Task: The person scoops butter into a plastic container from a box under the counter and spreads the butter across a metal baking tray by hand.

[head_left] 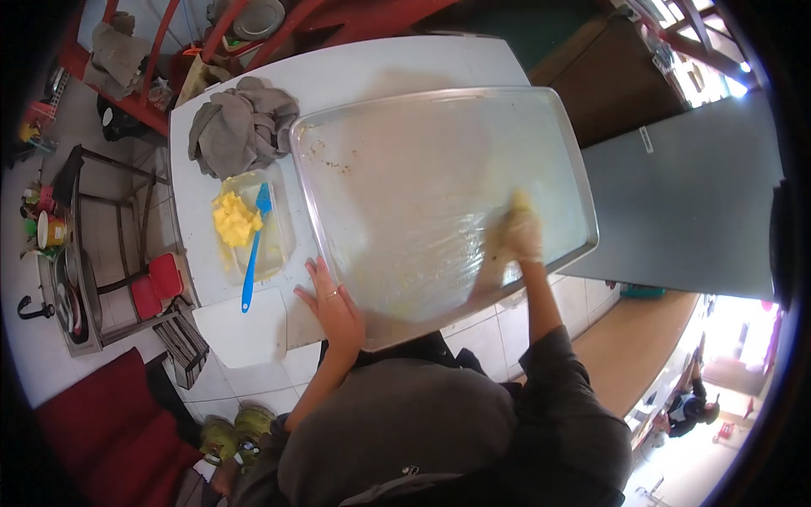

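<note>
A large metal baking tray (405, 169) lies across the white table, with a greasy, shiny film over its near half. My left hand (335, 311) rests at its near left corner, fingers spread against the rim. Over the right part of the tray, my right hand (522, 237) presses down on the surface; it is blurred, and something yellow shows at its fingertips. Left of the tray stands a clear plastic container (272, 262) holding a soft yellow lump like margarine (235, 221). A blue brush (252, 269) leans in it, its handle sticking out over the near edge.
A crumpled grey cloth (241, 127) lies on the white table (190, 203) behind the container. A white board (245, 329) juts from the table's near left edge. To the right is a grey surface (676, 194). Another person (691, 410) is far off at lower right.
</note>
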A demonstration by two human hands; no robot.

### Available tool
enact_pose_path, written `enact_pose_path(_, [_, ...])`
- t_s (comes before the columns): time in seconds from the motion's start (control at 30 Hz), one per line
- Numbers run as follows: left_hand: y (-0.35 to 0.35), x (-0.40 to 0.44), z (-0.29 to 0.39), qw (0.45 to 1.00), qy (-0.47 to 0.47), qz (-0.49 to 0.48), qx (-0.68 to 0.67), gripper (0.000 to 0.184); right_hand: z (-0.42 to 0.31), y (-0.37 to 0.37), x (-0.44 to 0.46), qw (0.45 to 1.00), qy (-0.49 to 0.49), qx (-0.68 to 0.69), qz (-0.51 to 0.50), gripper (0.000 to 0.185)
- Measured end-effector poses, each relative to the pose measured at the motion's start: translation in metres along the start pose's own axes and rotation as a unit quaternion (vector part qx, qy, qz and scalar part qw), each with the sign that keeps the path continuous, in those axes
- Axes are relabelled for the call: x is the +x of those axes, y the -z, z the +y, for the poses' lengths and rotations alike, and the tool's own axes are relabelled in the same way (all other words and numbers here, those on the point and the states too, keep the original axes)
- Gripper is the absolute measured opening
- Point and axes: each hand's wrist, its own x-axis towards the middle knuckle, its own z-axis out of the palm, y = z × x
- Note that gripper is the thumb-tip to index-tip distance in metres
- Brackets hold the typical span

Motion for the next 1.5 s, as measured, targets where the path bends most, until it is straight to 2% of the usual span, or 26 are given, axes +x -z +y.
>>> enact_pose_path(0.1, [-0.002, 0.0, -0.002, 1.0, -0.002, -0.005, -0.009, 0.05, -0.052, 0.026, -0.041, 0.958, -0.137, -0.252, -0.018, 0.03])
enact_pose_path(0.13, [-0.003, 0.002, -0.001, 1.0, -0.013, 0.008, -0.009, 0.051, -0.083, 0.016, -0.055, 0.951, -0.238, -0.175, -0.088, 0.026])
enact_pose_path(0.2, [-0.002, -0.002, -0.002, 0.999, -0.036, 0.021, -0.009, 0.052, -0.145, 0.005, -0.085, 0.945, -0.077, -0.145, -0.284, 0.022])
enact_pose_path(0.23, [-0.002, -0.001, -0.003, 0.999, -0.042, 0.021, -0.005, 0.052, -0.15, -0.014, -0.102, 0.95, 0.1, -0.09, -0.281, 0.024])
enact_pose_path(0.3, [-0.005, -0.002, -0.005, 0.999, -0.046, 0.021, 0.003, 0.052, -0.18, -0.033, -0.094, 0.964, 0.059, 0.058, -0.252, 0.025])
enact_pose_path(0.37, [-0.005, -0.002, -0.005, 0.999, -0.042, 0.015, 0.004, 0.052, -0.114, -0.055, -0.064, 0.989, 0.088, 0.036, -0.109, 0.026])
enact_pose_path(0.4, [-0.004, -0.002, -0.007, 0.999, -0.041, 0.013, 0.005, 0.052, -0.103, -0.016, -0.048, 0.983, 0.002, 0.102, -0.153, 0.024])
enact_pose_path(0.47, [-0.004, -0.001, -0.006, 0.999, -0.044, 0.015, -0.003, 0.051, -0.037, 0.014, -0.036, 0.976, 0.046, -0.136, -0.166, 0.021])
enact_pose_path(0.5, [-0.004, -0.002, -0.006, 0.999, -0.044, 0.018, -0.008, 0.051, -0.003, 0.023, -0.048, 0.979, -0.121, -0.014, -0.164, 0.022])
enact_pose_path(0.57, [-0.003, -0.002, -0.005, 0.999, -0.034, 0.02, -0.019, 0.05, -0.004, 0.028, -0.059, 0.956, -0.178, -0.036, -0.232, 0.021])
enact_pose_path(0.63, [-0.006, 0.0, -0.004, 0.999, -0.035, 0.024, -0.025, 0.05, -0.125, 0.045, -0.05, 0.882, -0.015, -0.233, -0.409, 0.022])
enact_pose_path(0.67, [-0.006, 0.0, -0.006, 0.999, -0.037, 0.026, -0.023, 0.05, -0.129, 0.009, -0.081, 0.94, 0.09, -0.128, -0.304, 0.025])
enact_pose_path(0.7, [-0.007, -0.001, -0.007, 0.999, -0.039, 0.029, -0.021, 0.05, -0.132, -0.041, -0.115, 0.935, 0.25, -0.151, -0.202, 0.028])
enact_pose_path(0.83, [-0.003, -0.001, -0.004, 0.998, -0.04, 0.026, -0.027, 0.049, -0.225, -0.043, -0.112, 0.921, 0.133, -0.018, -0.365, 0.026])
enact_pose_path(0.9, [-0.004, -0.002, -0.003, 0.998, -0.042, 0.031, -0.037, 0.049, -0.146, -0.046, -0.11, 0.932, 0.235, -0.115, -0.249, 0.026])
enact_pose_path(0.93, [-0.005, -0.002, -0.003, 0.998, -0.041, 0.032, -0.033, 0.049, -0.164, 0.022, -0.06, 0.894, 0.04, -0.067, -0.442, 0.026])
enact_pose_path(1.0, [-0.006, -0.002, -0.005, 0.998, -0.04, 0.034, -0.025, 0.049, -0.083, 0.019, -0.064, 0.885, 0.156, -0.279, -0.338, 0.025])
enact_pose_path(1.03, [-0.006, -0.002, -0.006, 0.999, -0.034, 0.031, -0.027, 0.049, -0.094, 0.038, -0.052, 0.869, 0.062, -0.254, -0.419, 0.024])
enact_pose_path(1.07, [-0.006, -0.001, -0.006, 0.999, -0.031, 0.028, -0.029, 0.048, -0.063, -0.009, -0.076, 0.936, 0.068, 0.104, -0.328, 0.024])
enact_pose_path(1.13, [-0.005, -0.001, -0.006, 0.999, -0.023, 0.022, -0.034, 0.048, -0.177, 0.045, -0.058, 0.904, 0.034, 0.003, -0.426, 0.027])
enact_pose_path(1.2, [-0.006, -0.001, -0.007, 0.999, -0.013, 0.017, -0.043, 0.048, -0.189, -0.055, -0.119, 0.93, 0.221, -0.038, -0.291, 0.029])
enact_pose_path(1.23, [-0.006, -0.002, -0.004, 0.999, -0.009, 0.018, -0.045, 0.048, -0.234, -0.032, -0.113, 0.92, 0.165, 0.028, -0.354, 0.027])
enact_pose_path(1.3, [-0.004, -0.001, -0.001, 0.999, -0.004, 0.019, -0.046, 0.049, -0.247, -0.021, -0.119, 0.942, 0.101, 0.164, -0.276, 0.028])
enact_pose_path(1.37, [-0.005, -0.001, -0.002, 0.999, -0.012, 0.021, -0.047, 0.049, -0.206, -0.02, -0.113, 0.958, 0.159, 0.009, -0.239, 0.029])
enact_pose_path(1.43, [-0.006, -0.001, -0.003, 0.999, -0.016, 0.024, -0.046, 0.049, -0.125, -0.01, -0.089, 0.932, 0.145, -0.084, -0.32, 0.028])
enact_pose_path(1.5, [-0.008, -0.002, -0.003, 0.999, -0.014, 0.029, -0.042, 0.049, -0.05, 0.042, -0.06, 0.955, -0.01, -0.174, -0.242, 0.024])
